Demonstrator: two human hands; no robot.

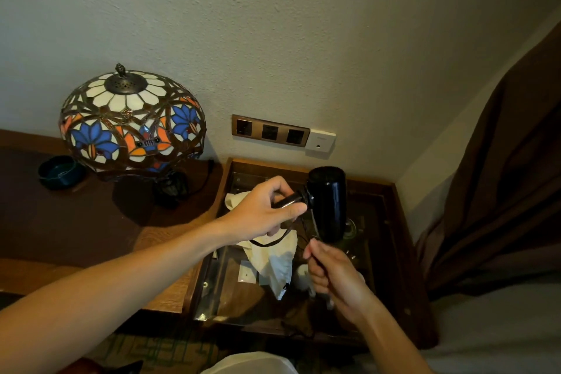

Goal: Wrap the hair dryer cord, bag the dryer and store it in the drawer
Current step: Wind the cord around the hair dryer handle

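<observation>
head view: a black hair dryer [329, 203] is held up over a glass-topped wooden side table [391, 200], its barrel standing roughly on end and its folding handle pointing toward nine o'clock. the handle is gripped by the left hand [264, 212], fingers curled over it and thumb laid along the near side. the dark cord [273, 241] is seen looping down from under that hand and across toward the dryer's lower end. at five o'clock from the dryer, the right hand [334, 275] is closed around a dark length of the cord (whether the plug sits in that fist cannot be told). below the dryer, at about seven o'clock, a white cloth bag [277, 261] is lying crumpled on the glass. at ten o'clock from the dryer a stained-glass table lamp [132, 121] is standing on a wooden desk [76, 222], with a dark green ashtray [59, 171] beside it at nine o'clock. a bronze socket panel [270, 130] is mounted on the wall at twelve o'clock from the dryer, and a brown curtain [501, 176] is hanging at three o'clock.
</observation>
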